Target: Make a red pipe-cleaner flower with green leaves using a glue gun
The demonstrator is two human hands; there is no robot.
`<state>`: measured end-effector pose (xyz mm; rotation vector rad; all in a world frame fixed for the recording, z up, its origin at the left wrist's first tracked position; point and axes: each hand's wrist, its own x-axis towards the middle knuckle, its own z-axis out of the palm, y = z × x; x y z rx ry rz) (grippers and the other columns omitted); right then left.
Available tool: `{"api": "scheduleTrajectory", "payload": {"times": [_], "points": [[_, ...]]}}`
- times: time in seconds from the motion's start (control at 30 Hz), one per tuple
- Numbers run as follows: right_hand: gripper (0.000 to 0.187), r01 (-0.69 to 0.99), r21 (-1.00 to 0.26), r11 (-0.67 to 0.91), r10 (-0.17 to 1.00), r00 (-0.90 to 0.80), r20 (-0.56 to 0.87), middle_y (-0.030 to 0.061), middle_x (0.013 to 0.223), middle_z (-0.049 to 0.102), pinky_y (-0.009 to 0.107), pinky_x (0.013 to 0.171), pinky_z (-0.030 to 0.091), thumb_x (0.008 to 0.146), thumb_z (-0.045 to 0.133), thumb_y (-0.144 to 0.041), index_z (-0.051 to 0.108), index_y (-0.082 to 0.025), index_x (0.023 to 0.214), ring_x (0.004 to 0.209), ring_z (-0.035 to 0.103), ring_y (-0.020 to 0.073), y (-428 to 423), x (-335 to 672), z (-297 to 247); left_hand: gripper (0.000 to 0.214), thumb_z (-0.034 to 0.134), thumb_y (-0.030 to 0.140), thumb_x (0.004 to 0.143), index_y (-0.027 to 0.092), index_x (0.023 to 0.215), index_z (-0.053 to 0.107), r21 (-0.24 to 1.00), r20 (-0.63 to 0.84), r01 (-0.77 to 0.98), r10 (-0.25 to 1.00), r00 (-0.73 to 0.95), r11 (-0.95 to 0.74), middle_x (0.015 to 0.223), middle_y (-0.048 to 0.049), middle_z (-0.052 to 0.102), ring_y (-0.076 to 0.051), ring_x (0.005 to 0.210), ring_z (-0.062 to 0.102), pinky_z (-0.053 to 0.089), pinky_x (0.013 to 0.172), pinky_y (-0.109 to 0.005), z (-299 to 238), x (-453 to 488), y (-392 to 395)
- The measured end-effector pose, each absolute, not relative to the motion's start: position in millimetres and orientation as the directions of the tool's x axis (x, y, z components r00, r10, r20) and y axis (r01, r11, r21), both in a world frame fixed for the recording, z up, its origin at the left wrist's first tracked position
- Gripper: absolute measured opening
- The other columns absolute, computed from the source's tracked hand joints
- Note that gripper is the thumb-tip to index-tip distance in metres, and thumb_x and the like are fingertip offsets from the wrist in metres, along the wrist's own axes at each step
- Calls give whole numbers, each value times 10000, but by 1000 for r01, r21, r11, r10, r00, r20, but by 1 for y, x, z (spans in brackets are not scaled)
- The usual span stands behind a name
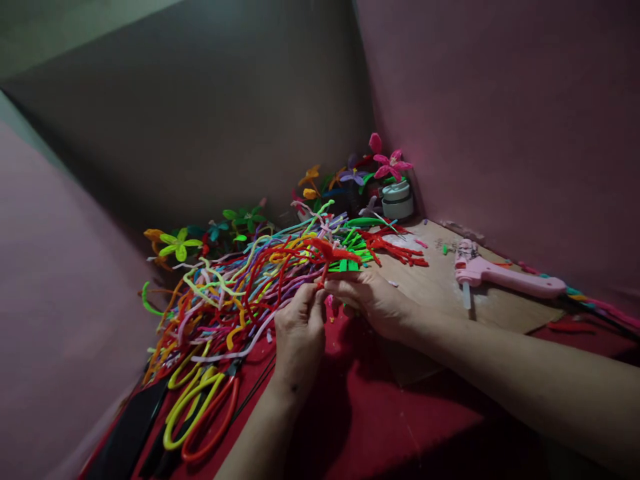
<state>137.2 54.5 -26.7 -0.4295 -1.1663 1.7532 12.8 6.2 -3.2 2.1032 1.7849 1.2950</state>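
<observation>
A bent red pipe cleaner piece [334, 253] rises from between my fingertips, its upper part spread to both sides. My left hand [301, 323] is closed, with thumb and fingers pinching its lower end. My right hand [373, 300] pinches the same piece from the right, its fingertips meeting the left ones. Behind and left of my hands lies a heap of loose pipe cleaners [220, 287] in many colours. Bundles of cut green pipe cleaners [357, 243] and red pipe cleaners [400, 250] lie just beyond my right hand.
A pink glue gun [515, 275] rests on a wooden board [425, 287] at the right. Scissors with yellow and red handles [200, 420] lie at the front left, beside a black flat object [130, 430]. Pipe cleaner flowers [393, 165] and a white-lidded container [397, 200] stand at the back.
</observation>
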Motion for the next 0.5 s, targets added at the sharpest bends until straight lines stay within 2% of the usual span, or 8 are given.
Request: {"api": "scheduleTrajectory", "payload": {"times": [0.1,0.23,0.37,0.5], "points": [[200,-534,-840,-92,855,-475,208,-11,681,557,205,480,304,697,668,-329,681,-173,822,550,437,70,57,136,-28,160,505,260,818,164,729,597,747,418,600,904,-92,-285,560,38,459,-81,521,392,324,518,-192,0,13,6],[177,-561,-820,-116,884,-435,173,-23,620,546,201,442,270,631,720,-303,669,-159,721,515,432,66,60,137,-28,184,583,292,764,149,656,543,967,170,212,979,-110,-144,493,64,383,-41,433,296,228,412,-155,2,16,8],[209,-568,-793,-219,858,-500,121,-24,617,565,197,444,238,618,735,-277,679,-161,783,503,423,58,61,138,-28,214,617,301,758,139,654,525,993,-13,-113,1000,-2,13,465,75,376,-13,373,274,200,373,-120,4,16,10],[214,-605,-749,-270,798,-575,177,-18,631,591,203,492,276,647,712,-272,690,-164,830,553,469,70,62,138,-28,186,539,289,825,143,710,543,927,-54,-352,974,222,131,427,97,335,-5,302,136,180,310,-124,2,12,11]]}}
